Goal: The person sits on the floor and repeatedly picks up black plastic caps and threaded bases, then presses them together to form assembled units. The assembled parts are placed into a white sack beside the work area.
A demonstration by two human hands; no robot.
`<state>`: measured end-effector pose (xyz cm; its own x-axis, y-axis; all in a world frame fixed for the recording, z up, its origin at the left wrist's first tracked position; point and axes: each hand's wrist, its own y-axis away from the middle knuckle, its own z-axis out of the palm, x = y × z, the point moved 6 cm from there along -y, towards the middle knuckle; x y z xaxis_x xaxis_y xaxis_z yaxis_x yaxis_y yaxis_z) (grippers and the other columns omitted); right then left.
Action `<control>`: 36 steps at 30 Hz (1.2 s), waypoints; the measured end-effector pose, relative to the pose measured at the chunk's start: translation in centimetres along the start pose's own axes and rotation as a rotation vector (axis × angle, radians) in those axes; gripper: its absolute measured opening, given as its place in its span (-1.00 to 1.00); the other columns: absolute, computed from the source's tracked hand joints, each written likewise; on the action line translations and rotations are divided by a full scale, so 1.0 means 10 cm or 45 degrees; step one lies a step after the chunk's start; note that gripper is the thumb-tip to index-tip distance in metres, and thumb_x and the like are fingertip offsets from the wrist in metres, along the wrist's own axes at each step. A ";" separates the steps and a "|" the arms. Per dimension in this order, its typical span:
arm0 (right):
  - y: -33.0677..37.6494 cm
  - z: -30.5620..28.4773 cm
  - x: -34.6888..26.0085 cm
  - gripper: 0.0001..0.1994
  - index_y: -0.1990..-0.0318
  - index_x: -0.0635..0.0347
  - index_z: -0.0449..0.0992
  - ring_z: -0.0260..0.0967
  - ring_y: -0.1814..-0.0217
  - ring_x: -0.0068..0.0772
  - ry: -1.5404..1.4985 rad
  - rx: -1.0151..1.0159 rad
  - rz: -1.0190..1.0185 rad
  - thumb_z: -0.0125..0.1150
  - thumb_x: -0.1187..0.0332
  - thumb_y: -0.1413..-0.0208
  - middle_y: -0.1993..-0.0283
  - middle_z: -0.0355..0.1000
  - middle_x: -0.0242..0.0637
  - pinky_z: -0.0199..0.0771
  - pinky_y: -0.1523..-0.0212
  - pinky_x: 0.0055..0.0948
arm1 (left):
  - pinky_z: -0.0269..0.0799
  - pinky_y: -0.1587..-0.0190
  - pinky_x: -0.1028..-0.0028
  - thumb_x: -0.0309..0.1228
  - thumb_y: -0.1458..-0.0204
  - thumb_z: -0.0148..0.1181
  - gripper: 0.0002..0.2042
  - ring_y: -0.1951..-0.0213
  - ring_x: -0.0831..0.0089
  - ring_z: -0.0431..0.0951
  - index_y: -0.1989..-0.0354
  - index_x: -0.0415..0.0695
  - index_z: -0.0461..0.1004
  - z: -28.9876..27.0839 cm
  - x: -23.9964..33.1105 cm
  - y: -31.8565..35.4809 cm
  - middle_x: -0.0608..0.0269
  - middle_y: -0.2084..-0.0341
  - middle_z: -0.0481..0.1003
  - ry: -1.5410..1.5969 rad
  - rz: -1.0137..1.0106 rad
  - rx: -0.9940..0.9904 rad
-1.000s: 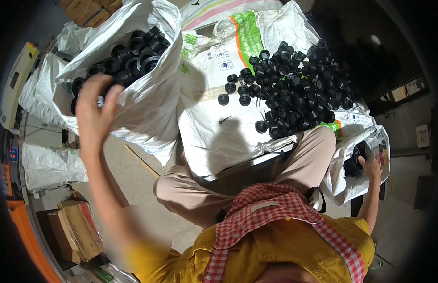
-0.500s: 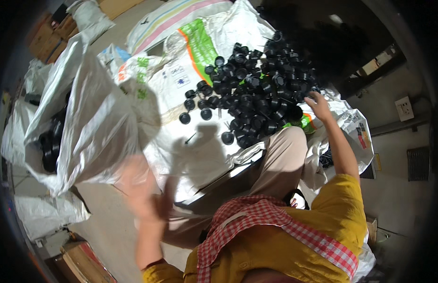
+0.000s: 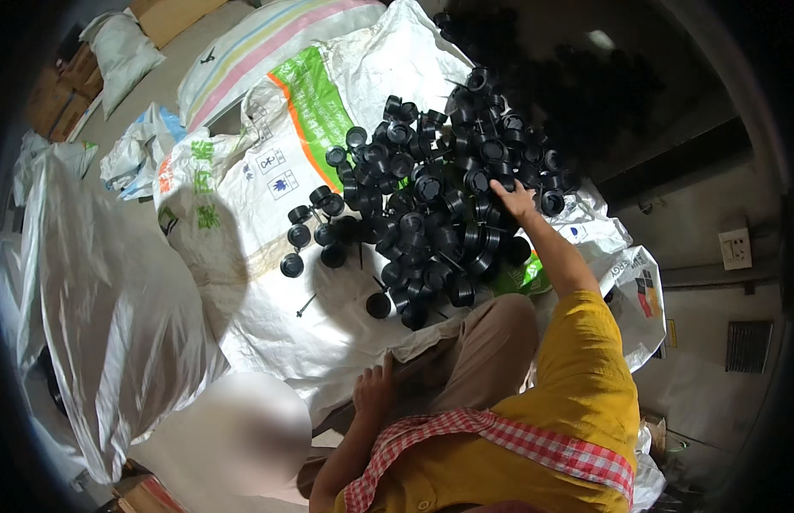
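Observation:
A large heap of black plastic screw caps (image 3: 411, 224), several with thin stems, lies on a white woven sack (image 3: 269, 329) spread out before me. My right hand (image 3: 515, 200) reaches over the heap's right side. Its fingers are apart and touch the caps there; the fingertips are partly lost among them. Close to my body, my left hand (image 3: 375, 392) hovers by my bent leg with its fingers loosely stretched, holding nothing. A few caps lie loose at the heap's left edge, among them one cap (image 3: 292, 265). A thin black stem (image 3: 305, 305) rests alone on the sack.
On the left stands a tall white plastic bag (image 3: 123, 308) with dark pieces inside. A striped stuffed sack (image 3: 243, 51) lies at the back. Cardboard boxes (image 3: 65, 94) sit at the far left. A wall socket (image 3: 735, 249) is at the right.
My right hand has moved left, from the heap's edge onto the caps. My left hand has drawn back from beside the white bag toward my lap. The view has shifted.

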<state>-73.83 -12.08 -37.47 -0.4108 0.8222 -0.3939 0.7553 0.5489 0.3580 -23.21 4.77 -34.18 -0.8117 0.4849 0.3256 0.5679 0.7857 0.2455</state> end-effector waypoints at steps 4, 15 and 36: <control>0.30 0.43 -0.54 -0.02 -0.33 -0.16 0.14 -0.17 -0.43 0.21 0.211 -0.266 -0.265 0.19 -0.38 0.29 -0.42 -0.26 0.21 0.00 -0.36 -0.12 | 0.43 0.27 0.23 -0.36 0.06 0.12 -0.42 0.30 0.13 0.52 -0.22 -0.10 0.19 -0.05 0.07 -0.03 0.11 0.40 0.51 -0.017 0.006 0.005; 2.15 2.02 -1.42 -0.31 -0.22 -0.08 0.32 0.25 -0.18 0.06 0.637 -1.244 -1.178 0.14 -0.20 0.04 -0.23 0.21 -0.01 0.28 -0.15 -0.13 | 0.43 0.29 0.30 -0.31 0.04 0.08 -0.55 0.38 0.24 0.51 -0.08 -0.11 0.36 -0.09 0.05 -0.11 0.19 0.40 0.49 -0.058 0.021 0.029; -0.55 1.03 -2.09 -0.21 -0.11 0.01 0.38 0.22 -0.18 0.15 0.544 -0.391 -0.892 0.27 -0.30 0.22 -0.14 0.22 0.15 0.25 -0.20 -0.10 | 0.41 0.24 0.28 -0.35 0.09 0.11 -0.40 0.27 0.20 0.49 -0.22 -0.19 0.24 -0.11 0.02 -0.10 0.07 0.24 0.48 -0.003 0.047 -0.080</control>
<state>-64.16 -33.86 -39.95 -0.9314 0.2325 -0.2799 0.1115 0.9145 0.3889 -23.78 3.64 -33.32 -0.7904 0.5142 0.3330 0.6048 0.7415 0.2905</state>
